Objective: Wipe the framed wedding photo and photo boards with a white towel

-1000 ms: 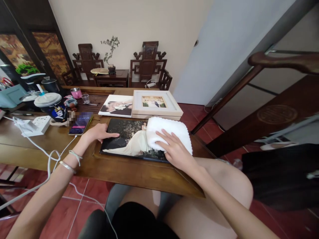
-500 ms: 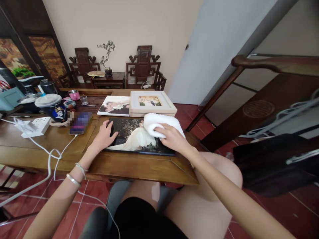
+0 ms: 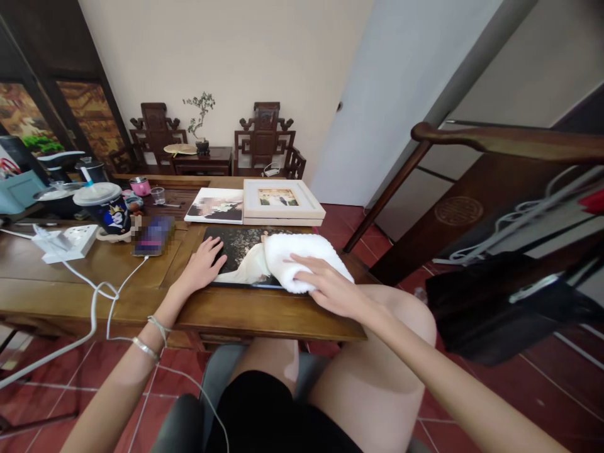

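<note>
Wooden table (image 3: 85, 283) in a tiled room, carved chairs against the far wall. Dark photo print (image 3: 240, 255) lies flat near the table's front edge, long axis left-right, picture side up. Right hand (image 3: 330, 289) rests palm-down on a folded white towel (image 3: 302, 264), fingers spread and flat, pressing not gripping; towel covers the print's right part under those fingers. Left hand (image 3: 202, 267) sits at the print's left edge, fingers loosely apart, pinning it. Print looks thin, stiff, glossy: probably light, slippery and easily scratched, so best held by the edges. Towel is soft, bunches easily. Beyond the fingertips: a second print (image 3: 216, 205) and a white framed photo (image 3: 282, 201). Left of the left hand: phone (image 3: 153, 236) on a cable, power strip (image 3: 70, 241), lidded cup (image 3: 106, 207).
</note>
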Demonstrator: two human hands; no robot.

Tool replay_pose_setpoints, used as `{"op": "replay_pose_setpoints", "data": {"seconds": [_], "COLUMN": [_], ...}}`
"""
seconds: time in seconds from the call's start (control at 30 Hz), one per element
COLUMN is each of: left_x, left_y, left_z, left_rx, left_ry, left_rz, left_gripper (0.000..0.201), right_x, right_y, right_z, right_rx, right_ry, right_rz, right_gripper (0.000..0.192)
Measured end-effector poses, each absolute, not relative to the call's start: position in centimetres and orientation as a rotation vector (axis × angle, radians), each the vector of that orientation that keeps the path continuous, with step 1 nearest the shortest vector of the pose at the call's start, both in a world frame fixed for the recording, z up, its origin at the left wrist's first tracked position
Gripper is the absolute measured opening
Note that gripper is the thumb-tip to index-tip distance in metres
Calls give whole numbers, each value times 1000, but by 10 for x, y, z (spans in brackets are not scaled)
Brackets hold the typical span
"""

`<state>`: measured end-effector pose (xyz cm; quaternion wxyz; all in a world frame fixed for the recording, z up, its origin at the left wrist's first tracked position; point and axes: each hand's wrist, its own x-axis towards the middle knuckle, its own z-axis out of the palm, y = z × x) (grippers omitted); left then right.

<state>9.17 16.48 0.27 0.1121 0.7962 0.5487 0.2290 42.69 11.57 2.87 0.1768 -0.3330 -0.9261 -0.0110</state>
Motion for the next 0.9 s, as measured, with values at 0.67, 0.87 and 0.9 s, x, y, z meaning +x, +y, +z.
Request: {"op": "replay_pose_setpoints", "data": {"seconds": [0.67,0.87,0.9], "left_x": [88,84,83], "left_y": [162,153,152], "left_z": [6,3,3], "left_rx": [2308,2348,2345], "left_ry": [1615,1518,1518], "left_rz": [705,795,808], "left_gripper": [54,53,53], "right_x": [415,427,428], "right_y": [168,83,73], "right_z": [27,39,42], "right_rx": [-1114,-976,-952], "right_ry": [-2619,-2657,-2672], "right_rz": [-93,-18,-6], "right_gripper": [54,54,53]}}
